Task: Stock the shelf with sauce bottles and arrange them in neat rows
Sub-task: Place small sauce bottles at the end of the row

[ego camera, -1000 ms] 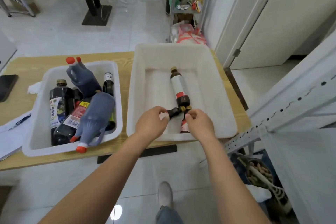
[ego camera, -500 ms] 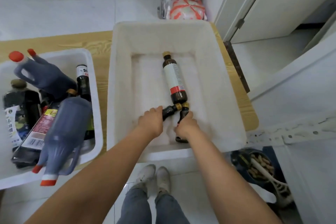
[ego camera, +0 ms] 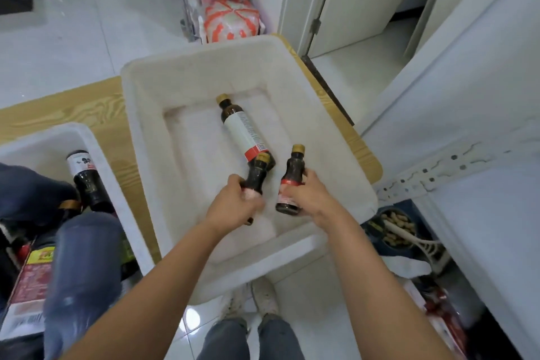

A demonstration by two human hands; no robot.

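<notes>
Both small bottles have come up off the tub floor since half a second ago, when they lay with their necks meeting at the foot of the big one. Now the left hand [ego camera: 233,207] wraps its fingers round the lower body of a small dark glass sauce bottle with a gold cap [ego camera: 254,175], its neck tilted up and away. The right hand [ego camera: 312,197] grips a matching small dark bottle with a red-banded label [ego camera: 293,172] round its waist, nearly upright. They hang just apart above the near end of the white foam tub [ego camera: 198,58], which sits on the pale wooden tabletop [ego camera: 73,108]. A long dark glass bottle with a white label [ego camera: 245,128] lies flat in the tub. A white perforated steel shelf frame [ego camera: 423,181] stands to the right. To lift well, I judge, raise both bottles clear of the rim before swinging right, keep them from knocking together, and turn the caps up so each can be set down standing.
</notes>
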